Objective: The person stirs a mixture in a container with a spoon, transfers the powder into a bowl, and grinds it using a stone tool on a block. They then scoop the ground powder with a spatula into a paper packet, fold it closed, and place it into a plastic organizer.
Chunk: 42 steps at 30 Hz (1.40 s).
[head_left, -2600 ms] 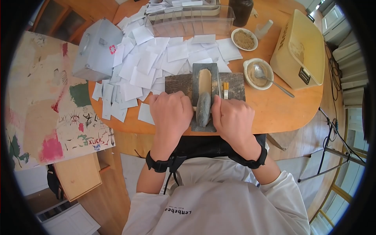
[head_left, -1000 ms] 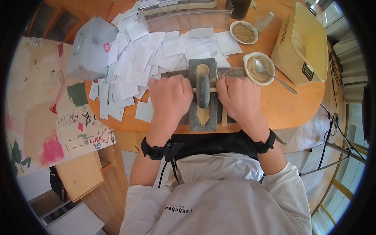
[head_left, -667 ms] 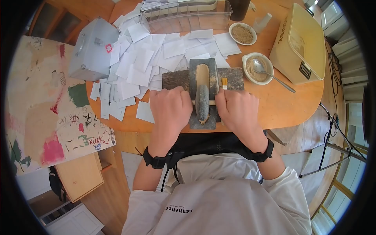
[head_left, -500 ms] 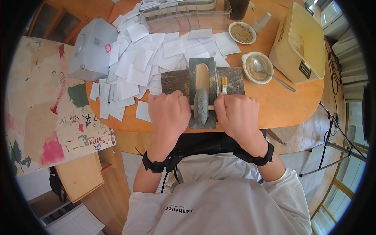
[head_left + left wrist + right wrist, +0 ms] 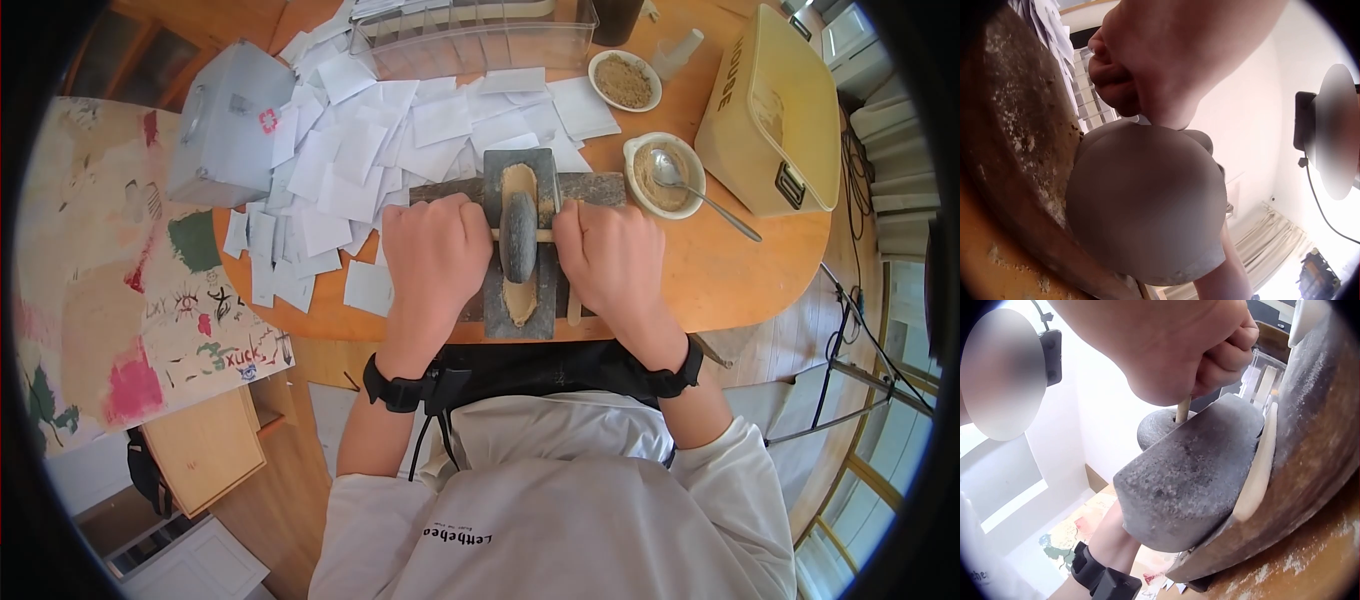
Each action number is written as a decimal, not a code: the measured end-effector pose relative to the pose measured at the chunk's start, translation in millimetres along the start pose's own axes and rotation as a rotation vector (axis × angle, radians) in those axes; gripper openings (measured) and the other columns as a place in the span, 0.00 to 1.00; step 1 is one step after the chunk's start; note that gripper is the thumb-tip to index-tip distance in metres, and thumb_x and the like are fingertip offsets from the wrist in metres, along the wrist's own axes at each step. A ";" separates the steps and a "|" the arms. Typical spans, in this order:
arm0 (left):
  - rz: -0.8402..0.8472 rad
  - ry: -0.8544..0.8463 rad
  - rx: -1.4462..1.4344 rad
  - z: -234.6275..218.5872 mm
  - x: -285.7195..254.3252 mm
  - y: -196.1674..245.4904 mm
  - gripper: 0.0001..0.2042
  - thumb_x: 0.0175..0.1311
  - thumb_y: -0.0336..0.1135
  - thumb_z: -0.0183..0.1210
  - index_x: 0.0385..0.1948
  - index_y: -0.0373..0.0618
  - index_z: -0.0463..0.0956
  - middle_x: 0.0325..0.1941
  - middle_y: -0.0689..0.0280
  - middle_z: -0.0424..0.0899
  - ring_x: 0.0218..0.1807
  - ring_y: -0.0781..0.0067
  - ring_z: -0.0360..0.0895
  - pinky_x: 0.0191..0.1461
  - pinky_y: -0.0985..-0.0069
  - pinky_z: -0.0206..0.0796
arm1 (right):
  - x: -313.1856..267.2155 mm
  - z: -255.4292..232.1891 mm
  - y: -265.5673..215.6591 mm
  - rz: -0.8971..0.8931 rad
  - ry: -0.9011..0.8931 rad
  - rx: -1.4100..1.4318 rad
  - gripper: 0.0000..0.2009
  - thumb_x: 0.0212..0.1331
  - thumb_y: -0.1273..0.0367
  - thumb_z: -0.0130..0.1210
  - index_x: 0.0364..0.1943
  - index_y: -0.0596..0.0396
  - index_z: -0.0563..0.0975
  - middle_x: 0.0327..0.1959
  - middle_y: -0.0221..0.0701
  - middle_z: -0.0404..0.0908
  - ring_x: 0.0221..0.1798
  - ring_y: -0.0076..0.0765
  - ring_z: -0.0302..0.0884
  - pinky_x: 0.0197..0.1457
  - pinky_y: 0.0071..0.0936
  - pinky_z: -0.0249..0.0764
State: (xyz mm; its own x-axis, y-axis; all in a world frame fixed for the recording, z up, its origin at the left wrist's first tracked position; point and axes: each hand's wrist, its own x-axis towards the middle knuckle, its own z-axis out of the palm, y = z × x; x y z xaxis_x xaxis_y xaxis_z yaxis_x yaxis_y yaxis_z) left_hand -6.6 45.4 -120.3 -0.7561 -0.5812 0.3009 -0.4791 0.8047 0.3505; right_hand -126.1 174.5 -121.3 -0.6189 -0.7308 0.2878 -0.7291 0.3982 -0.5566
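A dark stone grinding wheel stands upright in the long groove of a stone trough, with a light wooden axle through its middle. My left hand grips the axle on the left side of the wheel, and my right hand grips it on the right. Tan powder lines the groove before and behind the wheel. In the right wrist view, curled fingers wrap the axle above the trough's stone side. A blurred disc covers much of the left wrist view below the hand.
Under the trough lies a dark wooden board, with a pale wooden stick beside the trough. To the right are a bowl with a spoon, a bowl of coarse powder and a yellow bin. White paper packets cover the left.
Both hands have rolled the wheel back and forth along the groove. Since half a second ago it has moved away from the body to mid-groove. The brush is now hidden behind the right hand.
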 end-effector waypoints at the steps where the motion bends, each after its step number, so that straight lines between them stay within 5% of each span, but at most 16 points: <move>1: -0.040 -0.020 -0.012 -0.1 2.5 0.0 0.13 0.56 0.30 0.48 0.11 0.43 0.72 0.14 0.56 0.74 0.20 0.51 0.70 0.34 0.63 0.51 | 3.3 1.2 0.7 -0.011 0.011 0.006 0.18 0.59 0.66 0.53 0.11 0.57 0.77 0.09 0.43 0.72 0.13 0.51 0.72 0.18 0.40 0.67; 15: -0.040 0.004 0.011 7.9 29.7 -11.8 0.14 0.56 0.32 0.48 0.12 0.41 0.76 0.17 0.54 0.77 0.19 0.47 0.69 0.32 0.63 0.51 | 31.1 4.7 4.0 -0.059 0.094 -0.044 0.20 0.59 0.66 0.53 0.10 0.58 0.76 0.09 0.44 0.71 0.12 0.51 0.70 0.16 0.40 0.65; 18: 0.003 -0.013 0.004 5.8 26.7 -10.3 0.13 0.58 0.31 0.47 0.14 0.37 0.70 0.21 0.48 0.74 0.25 0.41 0.71 0.28 0.56 0.58 | 28.2 8.0 8.2 -0.040 0.079 -0.041 0.20 0.60 0.66 0.52 0.10 0.58 0.77 0.09 0.44 0.71 0.12 0.52 0.71 0.17 0.41 0.66; 42: -0.143 -0.088 -0.047 -16.6 -32.5 8.9 0.13 0.56 0.30 0.47 0.10 0.45 0.69 0.11 0.57 0.69 0.19 0.54 0.66 0.35 0.64 0.51 | -32.1 -9.9 -11.3 -0.047 -0.014 0.110 0.18 0.59 0.67 0.55 0.11 0.55 0.76 0.10 0.40 0.73 0.13 0.49 0.72 0.18 0.40 0.68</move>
State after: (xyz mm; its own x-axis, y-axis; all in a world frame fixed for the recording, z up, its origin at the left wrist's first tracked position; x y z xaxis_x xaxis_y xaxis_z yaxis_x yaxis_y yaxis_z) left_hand 21.1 69.4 -112.2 -0.7190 -0.6747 0.1668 -0.5648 0.7071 0.4254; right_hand -100.9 199.0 -116.6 -0.5797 -0.7554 0.3054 -0.7206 0.3004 -0.6249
